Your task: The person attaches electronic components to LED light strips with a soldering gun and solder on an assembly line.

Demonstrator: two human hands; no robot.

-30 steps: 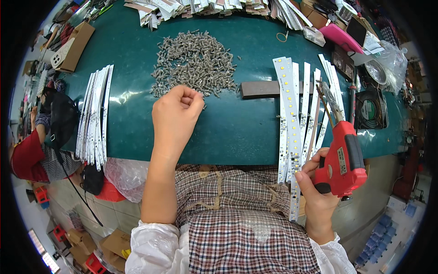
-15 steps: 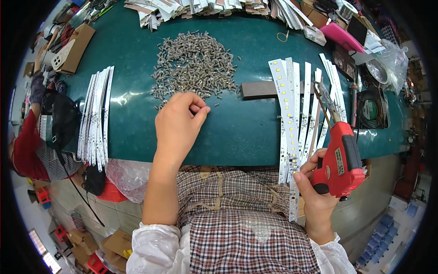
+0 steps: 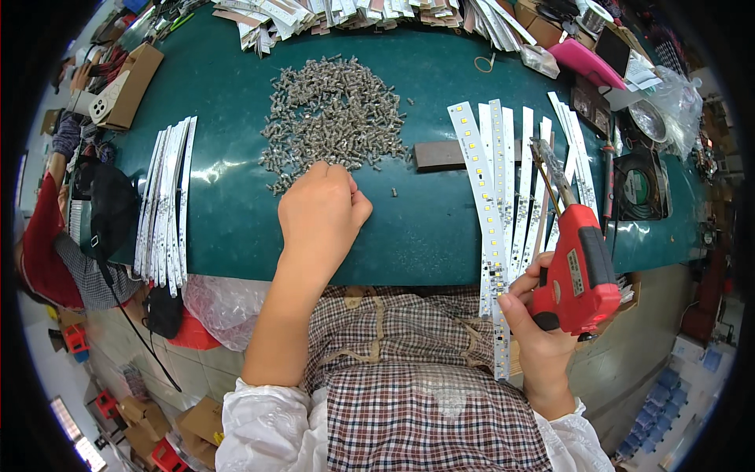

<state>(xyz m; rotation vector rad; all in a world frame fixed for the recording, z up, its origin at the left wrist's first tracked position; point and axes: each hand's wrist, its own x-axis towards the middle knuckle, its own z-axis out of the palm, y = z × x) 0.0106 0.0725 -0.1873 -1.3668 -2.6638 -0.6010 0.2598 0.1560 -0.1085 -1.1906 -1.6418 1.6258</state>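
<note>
The left hand (image 3: 322,216) is at the near edge of the pile, back upward, fingers curled in and thumb drawn close to them. Its fingertips are hidden beneath the hand; whether anything is gripped there cannot be told.

The right hand (image 3: 543,318) is closed, thumb on top, pinching the lower part of a white LED strip (image 3: 478,177). The same hand carries a red soldering gun (image 3: 582,271), its metal tip directed away from the body. The strip leans slightly left at its far end; its near end extends past the table edge in front of a checked apron (image 3: 440,417).

The pile of small metal parts (image 3: 334,110) lies directly beyond the left hand. One loose part (image 3: 395,192) lies to the right of that hand, apart from the pile. A dark flat block (image 3: 440,156) lies right of the pile, partly covered from view by the held strip.

Further strips (image 3: 525,189) lie fanned out behind and to the right of the held one. A second group of strips (image 3: 163,204) lies side by side at the left of the green table (image 3: 417,244). A large heap of strips (image 3: 346,12) runs along the far side.

At the right are a black fan (image 3: 638,189), a pink object (image 3: 586,63) and a clear plastic bag (image 3: 678,110). At the left are an open cardboard box (image 3: 134,90) and a co-worker in a red sleeve (image 3: 43,244).
</note>
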